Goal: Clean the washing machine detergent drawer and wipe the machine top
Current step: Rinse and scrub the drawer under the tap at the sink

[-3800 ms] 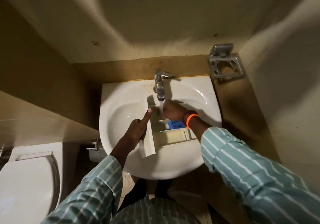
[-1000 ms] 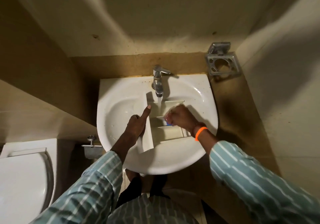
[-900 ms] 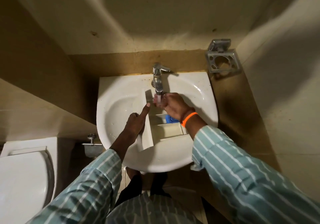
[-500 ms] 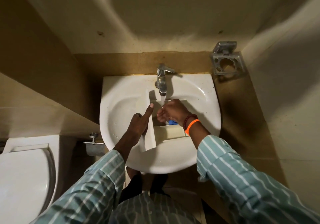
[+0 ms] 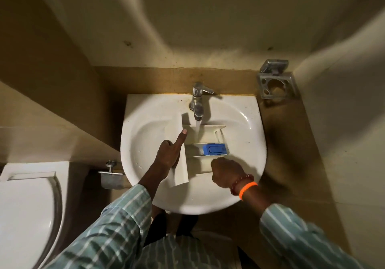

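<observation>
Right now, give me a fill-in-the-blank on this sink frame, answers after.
1. Water from the tap falls into the ____ compartment of the drawer.
2. The insert in the middle compartment is ____.
3. The left hand grips the drawer's ____ panel.
4. The right hand wears an ____ band.

Answers: far; blue; front; orange
</observation>
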